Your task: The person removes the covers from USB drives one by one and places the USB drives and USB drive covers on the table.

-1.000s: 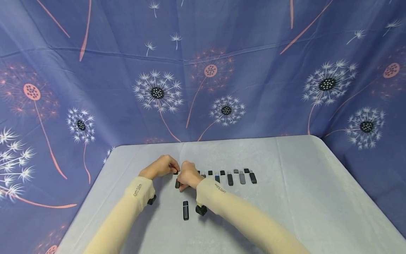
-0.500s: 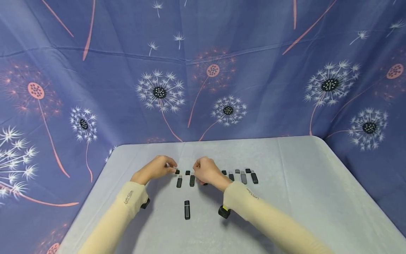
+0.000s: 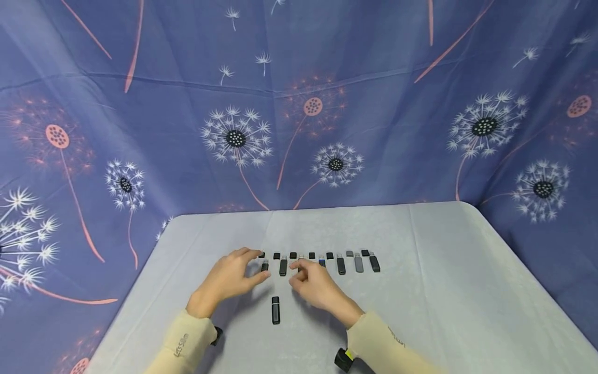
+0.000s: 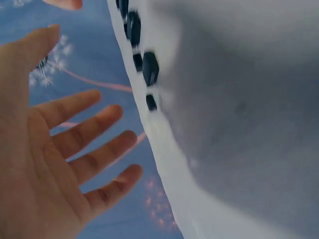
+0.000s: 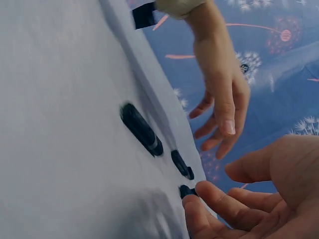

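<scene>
My left hand [image 3: 229, 278] hovers at the left end of a row of uncapped USB sticks, fingers spread and holding nothing. Its thumb and fingertips are around the leftmost USB stick [image 3: 264, 267], partly covering it in the head view; the left wrist view shows the hand apart from that stick [image 4: 150, 68] and its small black cap [image 4: 151, 102]. My right hand [image 3: 317, 285] hangs over the middle of the row with loosely bent fingers and nothing in them, hiding parts of the sticks behind. Nearer me lies a capped black USB stick [image 3: 275, 310], untouched by either hand.
Behind the sticks runs a line of separate caps, among them a black cap [image 3: 311, 255] and a grey cap [image 3: 349, 253]. A grey USB stick [image 3: 358, 263] and a black USB stick [image 3: 375, 262] form the right end. A patterned blue cloth [image 3: 392, 156] hangs behind the pale table [image 3: 458, 291].
Both hands have moved back toward me from the caps. The right hand first went rightward along the row, then its fingers loosened. The left hand's fingers have spread. The capped stick stayed put.
</scene>
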A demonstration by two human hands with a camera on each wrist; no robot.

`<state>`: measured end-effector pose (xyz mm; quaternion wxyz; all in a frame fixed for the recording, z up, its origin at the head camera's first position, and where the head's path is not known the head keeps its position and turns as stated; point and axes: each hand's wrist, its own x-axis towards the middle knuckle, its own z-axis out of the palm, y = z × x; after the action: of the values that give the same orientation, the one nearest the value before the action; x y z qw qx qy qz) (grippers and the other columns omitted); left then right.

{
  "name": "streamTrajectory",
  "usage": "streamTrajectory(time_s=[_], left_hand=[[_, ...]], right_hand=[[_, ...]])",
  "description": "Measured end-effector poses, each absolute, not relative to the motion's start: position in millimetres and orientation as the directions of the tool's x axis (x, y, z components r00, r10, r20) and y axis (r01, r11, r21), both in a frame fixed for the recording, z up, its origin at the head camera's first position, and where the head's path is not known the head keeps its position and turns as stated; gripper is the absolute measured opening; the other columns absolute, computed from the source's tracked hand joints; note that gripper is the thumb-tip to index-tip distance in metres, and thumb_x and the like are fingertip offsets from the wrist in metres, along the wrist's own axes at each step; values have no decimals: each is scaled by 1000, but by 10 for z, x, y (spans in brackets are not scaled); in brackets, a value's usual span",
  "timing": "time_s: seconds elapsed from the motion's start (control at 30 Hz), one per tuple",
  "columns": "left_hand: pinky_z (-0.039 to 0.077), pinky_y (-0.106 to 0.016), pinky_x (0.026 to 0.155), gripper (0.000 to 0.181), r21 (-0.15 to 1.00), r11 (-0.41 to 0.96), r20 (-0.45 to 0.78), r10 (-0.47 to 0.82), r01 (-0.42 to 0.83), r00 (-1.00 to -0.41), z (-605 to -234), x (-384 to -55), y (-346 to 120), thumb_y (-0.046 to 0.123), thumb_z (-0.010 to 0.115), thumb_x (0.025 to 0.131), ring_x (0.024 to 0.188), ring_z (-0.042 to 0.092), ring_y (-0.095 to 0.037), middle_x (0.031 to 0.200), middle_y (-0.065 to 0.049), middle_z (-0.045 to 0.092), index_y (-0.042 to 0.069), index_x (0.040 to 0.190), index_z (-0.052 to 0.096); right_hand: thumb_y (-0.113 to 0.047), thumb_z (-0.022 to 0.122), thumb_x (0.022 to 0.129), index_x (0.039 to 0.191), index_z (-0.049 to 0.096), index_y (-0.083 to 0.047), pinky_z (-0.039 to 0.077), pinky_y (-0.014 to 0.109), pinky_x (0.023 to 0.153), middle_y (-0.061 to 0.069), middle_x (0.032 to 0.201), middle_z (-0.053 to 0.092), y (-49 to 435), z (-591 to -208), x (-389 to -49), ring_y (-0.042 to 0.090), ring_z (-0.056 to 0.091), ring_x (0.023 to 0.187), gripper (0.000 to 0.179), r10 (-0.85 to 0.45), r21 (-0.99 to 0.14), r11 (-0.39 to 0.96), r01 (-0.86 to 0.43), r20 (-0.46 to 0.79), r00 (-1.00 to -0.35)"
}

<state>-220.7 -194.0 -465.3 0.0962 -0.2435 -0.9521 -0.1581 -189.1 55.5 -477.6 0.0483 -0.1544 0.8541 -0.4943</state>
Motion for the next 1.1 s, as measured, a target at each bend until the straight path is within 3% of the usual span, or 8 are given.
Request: streamTrajectory(time_s=[0.2, 0.5, 0.73, 0.93, 1.1], left_hand=[[58, -50, 88, 68, 230, 832, 266, 445, 505, -855, -4741, -1883, -1827, 63, 66, 91, 108, 71, -32, 125, -10, 72, 13, 137, 66], [56, -48, 85, 72, 194, 833, 339, 438, 517, -833, -4733, -1509, -1626, 67, 68, 88, 112, 68, -26, 123, -4, 71, 18, 140, 64], [54, -47, 88, 79, 195, 854, 361, 395, 482, -845, -4711, -1267, -1452, 69, 72, 83, 120, 63, -21, 127, 1, 67, 21, 144, 60], [54, -43, 78, 83, 177, 858, 390, 388, 481, -835, -4762, -1094, -1322, 75, 69, 82, 112, 63, -16, 117, 5, 67, 19, 143, 61], [55, -47, 80, 85, 186, 863, 367, 382, 469, -848, -4811, -993, -1231, 76, 65, 84, 114, 63, -23, 121, 1, 67, 19, 146, 58]], right_hand=[[-11, 66, 97, 131, 62, 3, 54, 26, 68, 2, 93, 74, 680, -4790, -1649, 11, 67, 79, 37, -310, -875, 438, -207, 69, -948], [-10, 70, 95, 131, 63, -2, 58, 29, 78, -3, 95, 73, 881, -4745, -1367, 8, 69, 85, 37, -243, -842, 476, -254, 152, -958], [-15, 75, 93, 126, 67, -13, 59, 27, 73, -3, 95, 73, 1010, -4721, -1136, 10, 71, 88, 34, -146, -827, 510, -235, 186, -972], [-15, 80, 89, 122, 70, -19, 56, 25, 70, -1, 97, 74, 1099, -4728, -949, 18, 71, 92, 35, -69, -814, 535, -226, 225, -972], [-16, 81, 87, 123, 70, -20, 58, 27, 73, -2, 103, 74, 1173, -4692, -836, 18, 70, 97, 38, -48, -822, 538, -187, 192, -980]])
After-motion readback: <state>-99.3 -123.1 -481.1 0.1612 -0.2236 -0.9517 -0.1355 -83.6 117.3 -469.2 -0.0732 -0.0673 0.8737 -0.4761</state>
